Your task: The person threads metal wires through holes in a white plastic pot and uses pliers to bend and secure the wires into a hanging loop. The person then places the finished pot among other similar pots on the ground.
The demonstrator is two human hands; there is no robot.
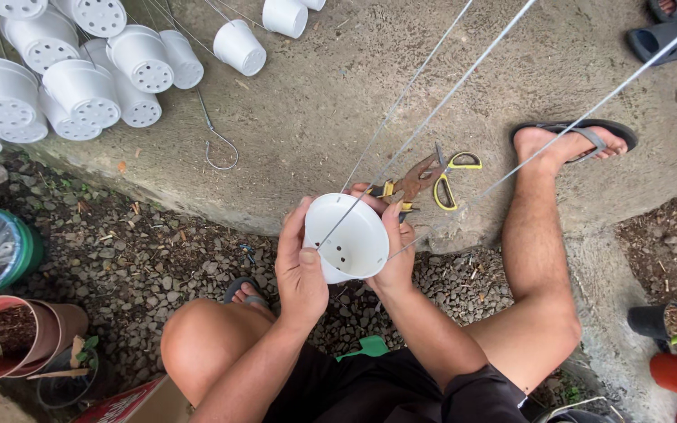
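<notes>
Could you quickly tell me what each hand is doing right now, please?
Left hand: closed on the rim of the white pot.
Right hand: gripping the same pot's opposite side, by the wires.

I see a concrete slab (pixel 338 102) bordered by gravel (pixel 143 258). On the slab lie white perforated pots (pixel 80 86), a wire hook (pixel 217 145), yellow-handled scissors (pixel 448 176) and pliers (pixel 413 182).
</notes>
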